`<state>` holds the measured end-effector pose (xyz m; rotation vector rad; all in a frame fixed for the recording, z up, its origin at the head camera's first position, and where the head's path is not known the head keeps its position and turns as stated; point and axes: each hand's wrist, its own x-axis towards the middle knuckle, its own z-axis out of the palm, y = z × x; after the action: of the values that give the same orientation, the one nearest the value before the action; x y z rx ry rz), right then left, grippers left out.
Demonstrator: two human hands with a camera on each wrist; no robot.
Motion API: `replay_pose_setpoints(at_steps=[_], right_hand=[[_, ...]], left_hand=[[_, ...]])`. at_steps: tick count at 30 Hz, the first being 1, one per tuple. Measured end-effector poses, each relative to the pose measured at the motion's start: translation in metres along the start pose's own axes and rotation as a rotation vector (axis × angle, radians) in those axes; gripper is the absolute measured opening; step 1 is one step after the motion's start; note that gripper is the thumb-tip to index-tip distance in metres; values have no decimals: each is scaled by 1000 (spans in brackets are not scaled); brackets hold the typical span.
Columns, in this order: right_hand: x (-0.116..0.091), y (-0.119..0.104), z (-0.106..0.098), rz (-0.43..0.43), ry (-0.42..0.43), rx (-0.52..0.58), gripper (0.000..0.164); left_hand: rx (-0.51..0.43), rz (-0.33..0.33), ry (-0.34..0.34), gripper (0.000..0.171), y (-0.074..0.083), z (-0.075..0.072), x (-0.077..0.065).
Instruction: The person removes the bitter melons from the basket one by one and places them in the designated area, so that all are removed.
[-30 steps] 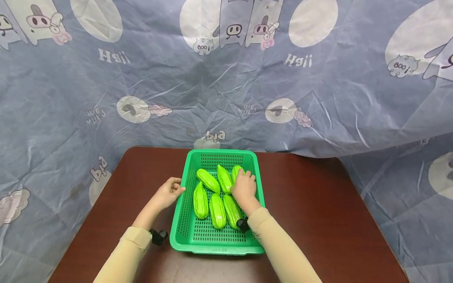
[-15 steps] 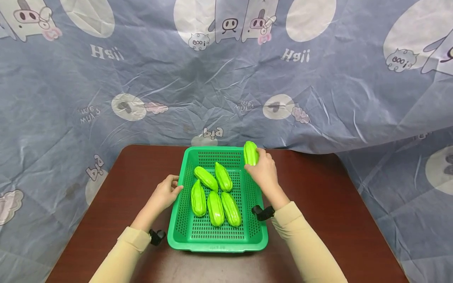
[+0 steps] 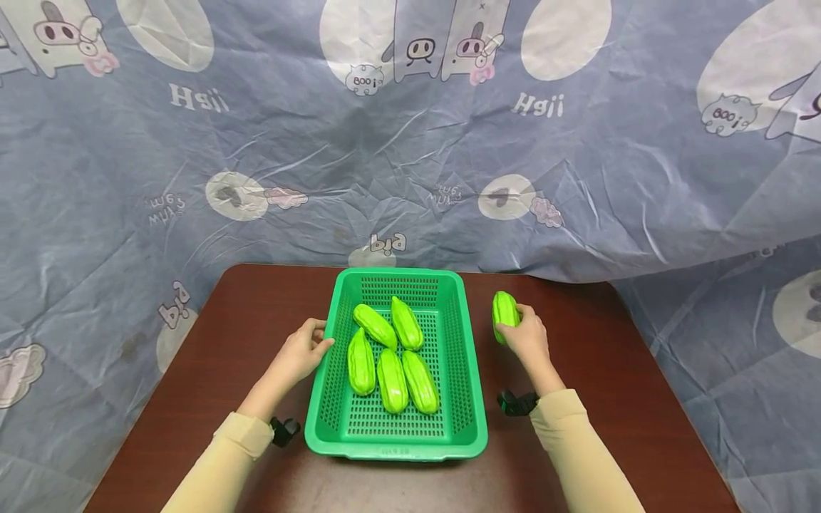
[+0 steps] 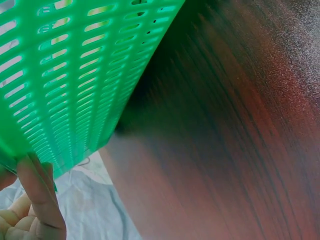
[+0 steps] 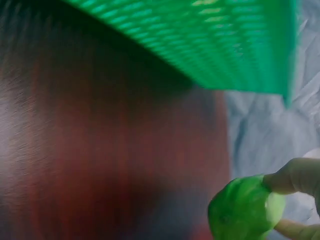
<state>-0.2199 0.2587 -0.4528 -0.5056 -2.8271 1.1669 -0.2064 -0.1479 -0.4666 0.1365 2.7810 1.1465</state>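
Observation:
My right hand (image 3: 529, 338) grips a bright-green ridged gourd (image 3: 505, 313) by its side, to the right of the green plastic basket (image 3: 476, 370). In the right wrist view, thumb and fingers pinch the gourd (image 5: 242, 210) from its right side; a gap to the table cannot be judged. Several similar gourds (image 3: 393, 381) lie inside the basket, toward its left and middle. At the basket's left rim, my left hand (image 3: 301, 353) holds the edge with curled fingers and thumb. The left wrist view shows those fingers (image 4: 40, 192) against the slotted wall (image 4: 75, 85), with part of the hand cut off.
The basket stands on a dark reddish-brown table (image 3: 577, 399). Brown tabletop extends on both sides of it. A wrinkled blue-grey cloth (image 3: 398, 157) printed with cartoons hangs behind and around the table.
My right hand has lifted one gourd from the basket's far right corner and carried it rightward over the rim, then lower beside the basket. My left hand has stayed at the left rim.

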Motion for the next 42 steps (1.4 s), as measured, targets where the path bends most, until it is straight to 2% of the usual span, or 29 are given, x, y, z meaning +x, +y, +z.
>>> replay_pose_setpoints(at_steps=[5, 9, 17, 26, 35, 38, 42], right_hand=[[3, 27, 13, 15, -36, 0, 67], [6, 38, 21, 15, -59, -6, 67], [6, 42, 30, 2, -78, -16, 66], [6, 43, 29, -18, -74, -20, 68], [7, 24, 12, -55, -44, -48, 68], [5, 7, 5, -86, -30, -38, 68], [-3, -29, -1, -147, -38, 25, 68]], left_hand=[[-20, -1, -2, 46, -3, 2, 1], [-30, 0, 4, 45, -4, 2, 1], [-30, 3, 5, 46, -4, 1, 1], [-36, -2, 2, 46, -4, 1, 2], [-46, -6, -6, 46, -5, 1, 2], [-45, -9, -7, 46, -5, 1, 2], [-41, -3, -7, 46, -5, 1, 3]])
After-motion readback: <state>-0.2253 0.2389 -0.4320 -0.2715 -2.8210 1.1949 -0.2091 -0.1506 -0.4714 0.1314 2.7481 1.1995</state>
